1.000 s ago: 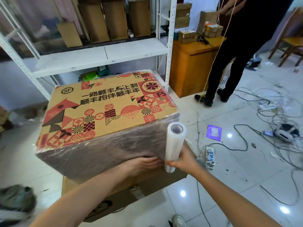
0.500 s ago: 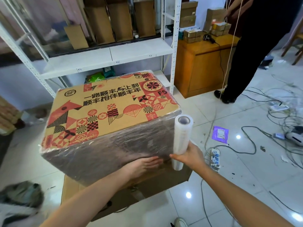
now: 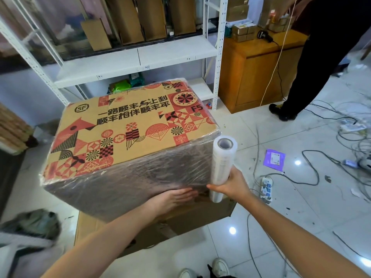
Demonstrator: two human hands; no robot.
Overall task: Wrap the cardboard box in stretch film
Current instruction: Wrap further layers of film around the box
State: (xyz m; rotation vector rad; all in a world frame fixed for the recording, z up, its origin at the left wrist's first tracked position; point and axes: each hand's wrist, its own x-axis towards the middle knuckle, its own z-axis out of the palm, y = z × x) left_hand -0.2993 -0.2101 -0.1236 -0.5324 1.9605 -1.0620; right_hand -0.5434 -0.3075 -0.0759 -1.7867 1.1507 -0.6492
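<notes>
One side of the printed cardboard box [image 3: 128, 135] on the flat carton [image 3: 200, 217] has film. Left hand [image 3: 172, 198] presses flat; right hand [image 3: 233, 186] grips the stretch film roll [image 3: 221, 167]. Top looks bare.

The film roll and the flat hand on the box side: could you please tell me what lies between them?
In the head view, only film-covered box side lies between the left hand and the film roll held by the right hand.
</notes>
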